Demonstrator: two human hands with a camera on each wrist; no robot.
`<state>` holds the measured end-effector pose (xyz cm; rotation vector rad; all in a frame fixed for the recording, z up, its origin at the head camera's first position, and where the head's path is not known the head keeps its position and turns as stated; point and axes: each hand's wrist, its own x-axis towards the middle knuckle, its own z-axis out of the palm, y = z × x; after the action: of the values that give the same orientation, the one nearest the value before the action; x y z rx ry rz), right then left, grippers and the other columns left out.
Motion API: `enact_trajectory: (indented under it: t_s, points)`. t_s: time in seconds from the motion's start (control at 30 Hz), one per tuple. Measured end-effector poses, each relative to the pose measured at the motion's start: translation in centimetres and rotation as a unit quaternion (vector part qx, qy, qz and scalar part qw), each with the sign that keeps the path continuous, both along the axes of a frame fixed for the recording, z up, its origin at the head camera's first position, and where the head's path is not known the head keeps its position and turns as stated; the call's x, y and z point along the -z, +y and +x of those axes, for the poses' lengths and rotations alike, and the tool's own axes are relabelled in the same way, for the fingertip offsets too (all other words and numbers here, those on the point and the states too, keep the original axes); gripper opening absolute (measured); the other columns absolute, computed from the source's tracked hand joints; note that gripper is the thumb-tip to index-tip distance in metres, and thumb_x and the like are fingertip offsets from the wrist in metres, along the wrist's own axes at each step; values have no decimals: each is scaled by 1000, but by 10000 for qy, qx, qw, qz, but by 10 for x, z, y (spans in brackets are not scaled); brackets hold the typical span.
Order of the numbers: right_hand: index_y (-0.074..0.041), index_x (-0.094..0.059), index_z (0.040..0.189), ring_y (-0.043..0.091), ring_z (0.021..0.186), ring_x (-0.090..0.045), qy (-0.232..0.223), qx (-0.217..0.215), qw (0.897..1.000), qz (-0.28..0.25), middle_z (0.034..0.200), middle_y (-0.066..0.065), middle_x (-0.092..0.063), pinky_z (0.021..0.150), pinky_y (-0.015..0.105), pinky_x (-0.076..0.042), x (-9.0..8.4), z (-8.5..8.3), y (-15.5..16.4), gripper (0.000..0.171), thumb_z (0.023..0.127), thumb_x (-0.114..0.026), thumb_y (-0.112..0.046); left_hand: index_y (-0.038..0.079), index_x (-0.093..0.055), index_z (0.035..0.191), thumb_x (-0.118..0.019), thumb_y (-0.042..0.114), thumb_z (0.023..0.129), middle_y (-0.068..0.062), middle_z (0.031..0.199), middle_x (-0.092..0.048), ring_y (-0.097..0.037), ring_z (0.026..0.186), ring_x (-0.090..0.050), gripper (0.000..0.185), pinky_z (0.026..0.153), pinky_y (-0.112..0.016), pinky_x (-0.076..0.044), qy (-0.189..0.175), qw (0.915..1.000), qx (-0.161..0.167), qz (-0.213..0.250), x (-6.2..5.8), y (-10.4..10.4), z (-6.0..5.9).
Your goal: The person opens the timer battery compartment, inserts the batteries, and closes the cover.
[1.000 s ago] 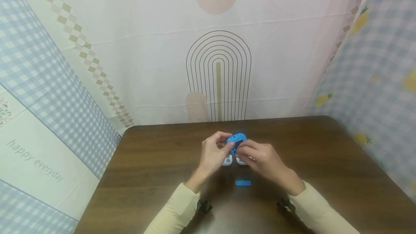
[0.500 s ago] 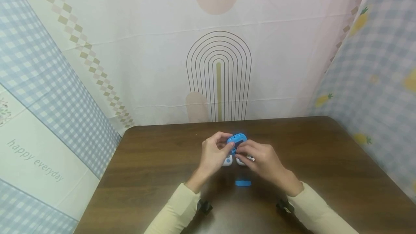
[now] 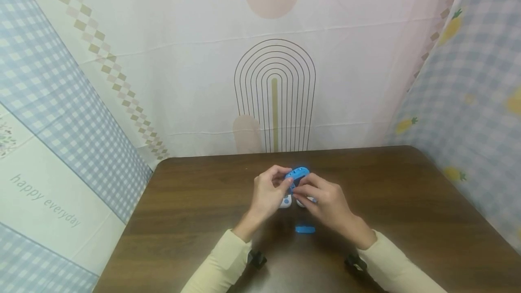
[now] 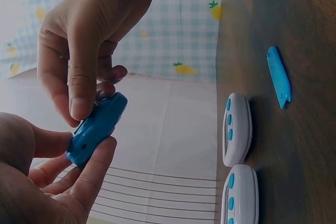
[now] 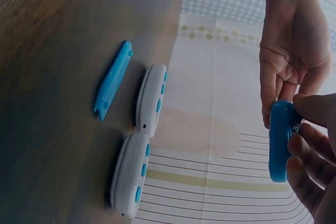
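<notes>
My left hand point(image 3: 266, 193) grips a blue rounded plastic device point(image 3: 300, 173), thumb on one side and fingers on the other. The device is held tilted above the table, with a dark recess in the side facing me. At that side, the curled thumb and fingers of my right hand point(image 3: 329, 199) pinch its edge. Small metallic-looking detail shows by the right fingertips in the left wrist view, too hidden to identify. Below lie two white devices with blue buttons, one point(image 4: 238, 129) end to end with the other point(image 4: 245, 198). Nearer me lies a narrow blue plastic cover point(image 3: 305, 229).
Everything lies on a dark brown wooden table point(image 3: 195, 202). A patterned white cloth point(image 3: 195, 94) hangs behind its far edge, with blue checked cloths at both sides. Black wrist mounts point(image 3: 257, 259) sit under both forearms.
My right fingers have shifted slightly along the blue device's edge, and the right wrist has moved a little left. The left hand keeps its hold; the pieces on the table stay put.
</notes>
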<state>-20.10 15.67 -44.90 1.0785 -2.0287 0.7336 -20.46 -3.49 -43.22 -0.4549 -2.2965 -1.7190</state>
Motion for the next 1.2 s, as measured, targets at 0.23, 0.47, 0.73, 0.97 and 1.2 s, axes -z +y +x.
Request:
enact_trajectory:
  t_s: [0.23,0.47,0.73,0.97,1.2]
  points:
    - [-4,-74,107,14,77,-68,-596,413,9969,-312,99,4,-66,66,27,-63,0,3,-3,37,77,-96,-10,4,-76,114,-74,4,98,-10,104,-80,-16,89,-77,16,83,-25,-64,178,9998,14,2,1,0,-1]
    - [-1,-64,129,21,83,-60,-1308,1091,9836,-588,115,12,-55,65,26,-58,-5,8,-6,69,71,-101,-15,3,-76,113,-75,3,96,-11,102,-80,-19,88,-78,17,81,-25,-65,196,9998,-17,69,1,0,-3]
    - [-5,-57,141,18,86,-54,-2227,1330,9638,-615,120,12,-54,66,25,-55,-5,6,-5,80,74,-99,-20,5,-76,114,-75,4,97,-11,102,-79,-18,88,-77,17,76,-24,-65,31,10000,6,52,0,-1,1]
    - [-3,-54,146,19,87,-59,-2650,1051,9566,-608,123,12,-63,68,30,-62,-5,4,-3,79,79,-95,-17,6,-76,115,-74,6,98,-9,103,-79,-16,88,-76,17,79,-24,-65,-24,10000,-11,14,-1,-1,2]
    - [-4,-52,147,21,80,-64,-3096,793,9435,-876,119,12,-69,67,24,-62,-5,4,-2,78,81,-93,-12,6,-76,115,-75,7,99,-10,104,-79,-18,88,-76,17,72,-25,-65,-135,9997,87,176,-3,-2,4]
